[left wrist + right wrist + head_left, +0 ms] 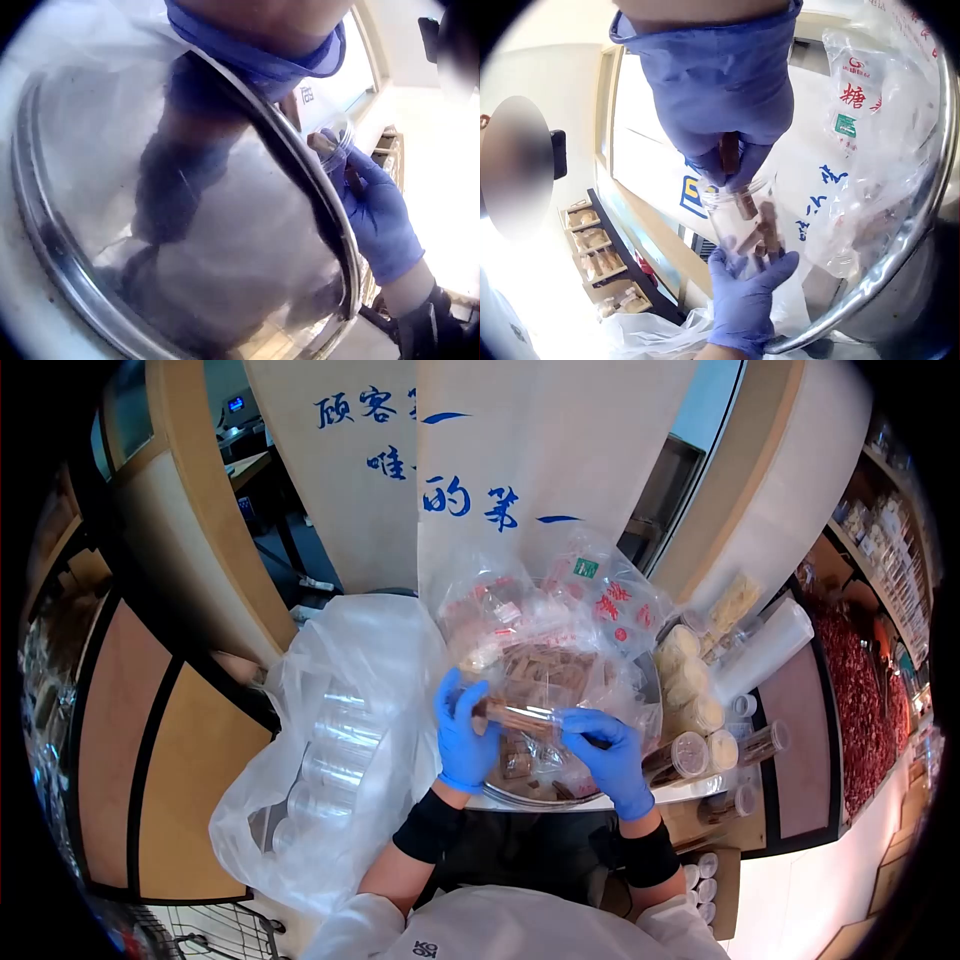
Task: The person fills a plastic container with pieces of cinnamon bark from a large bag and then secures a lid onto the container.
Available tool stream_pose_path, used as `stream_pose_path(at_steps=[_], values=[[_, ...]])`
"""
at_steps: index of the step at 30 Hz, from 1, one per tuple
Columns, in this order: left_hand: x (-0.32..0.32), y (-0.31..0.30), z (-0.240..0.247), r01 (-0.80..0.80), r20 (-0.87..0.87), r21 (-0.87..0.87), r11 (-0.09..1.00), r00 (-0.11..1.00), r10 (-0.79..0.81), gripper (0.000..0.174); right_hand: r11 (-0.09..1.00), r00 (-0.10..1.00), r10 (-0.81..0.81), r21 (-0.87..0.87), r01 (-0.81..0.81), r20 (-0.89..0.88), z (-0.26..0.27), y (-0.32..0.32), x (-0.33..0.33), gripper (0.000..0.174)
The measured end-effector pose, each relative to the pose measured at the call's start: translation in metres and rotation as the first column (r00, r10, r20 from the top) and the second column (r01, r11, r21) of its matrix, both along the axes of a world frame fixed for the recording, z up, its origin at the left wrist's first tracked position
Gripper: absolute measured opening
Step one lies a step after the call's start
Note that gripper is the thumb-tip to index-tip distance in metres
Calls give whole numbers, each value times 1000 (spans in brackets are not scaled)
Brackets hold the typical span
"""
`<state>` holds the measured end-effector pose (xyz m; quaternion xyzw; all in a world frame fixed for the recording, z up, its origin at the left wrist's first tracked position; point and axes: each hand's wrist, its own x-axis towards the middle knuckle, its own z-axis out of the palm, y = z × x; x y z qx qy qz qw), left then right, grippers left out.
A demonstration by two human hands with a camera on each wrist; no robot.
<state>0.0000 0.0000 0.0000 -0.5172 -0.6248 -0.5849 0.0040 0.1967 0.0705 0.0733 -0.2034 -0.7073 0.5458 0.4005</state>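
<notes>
My blue-gloved left hand [466, 738] grips a clear plastic jar [724, 217] that lies tilted on its side above a metal basin [225, 277]. Several brown sticks [767, 225] show through the jar's wall. Opposite, at the open mouth, my gloved right hand [614, 760] pinches another brown stick [730, 148] between thumb and fingers. Beneath both hands, the basin holds a clear plastic bag of flat brown pieces [545, 678]. In the left wrist view the basin's wall covers much of the scene, and the left fingers are hidden.
A translucent bag [250, 810] of clear jars [345, 745] stands to the left. To the right are several jars with pale contents [686, 680] and a roll of clear plastic [770, 650]. Red-printed plastic bags [610, 600] lie over the basin's far side.
</notes>
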Motion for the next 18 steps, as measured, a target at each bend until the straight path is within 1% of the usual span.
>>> stream_pose_path(at_steps=[2, 3, 5, 9, 11, 12, 13, 14, 15, 16, 18], values=[[1, 3, -3, -127, 26, 194, 973, 992, 125, 62, 997, 999, -40, -60, 42, 26, 1, -2, -1, 15], [-14, -5, -1, -119, -26, 186, 975, 992, 126, 62, 996, 999, -40, -77, 38, -24, -6, -9, -12, 15], [-10, -10, -4, -69, -54, 209, 975, 995, 82, 58, 999, 998, -23, -31, 22, -50, -6, -13, -9, 15], [-8, -3, 0, -89, -64, 238, 967, 992, 107, 58, 1000, 999, -24, -9, 24, -30, 0, -10, -6, 15], [-7, -1, -13, -95, -225, 318, 943, 959, 173, 60, 999, 999, -35, -8, 35, -9, -1, -9, 0, 17], [-1, -1, -6, -147, -123, 167, 975, 978, 169, 62, 999, 999, -38, -5, 38, -7, 0, -6, 1, 17], [1, -1, 3, -143, -120, 169, 975, 979, 164, 62, 997, 998, -63, -46, 64, 19, -1, -3, 2, 17], [-1, -1, 14, -139, -102, 80, 987, 984, 147, 62, 991, 995, -88, -93, 92, 40, -3, -4, 3, 18], [-2, 0, 19, -134, -80, -7, 991, 988, 133, 63, 991, 995, -92, -95, 96, 39, -3, -4, 6, 18], [-3, 0, 20, -132, -85, -4, 991, 988, 131, 63, 994, 997, -82, -73, 82, 11, -3, -3, 7, 19], [-3, -1, 19, -66, -240, 68, 995, 967, 81, 66, 996, 997, -77, -57, 76, -18, -3, -2, 7, 20]])
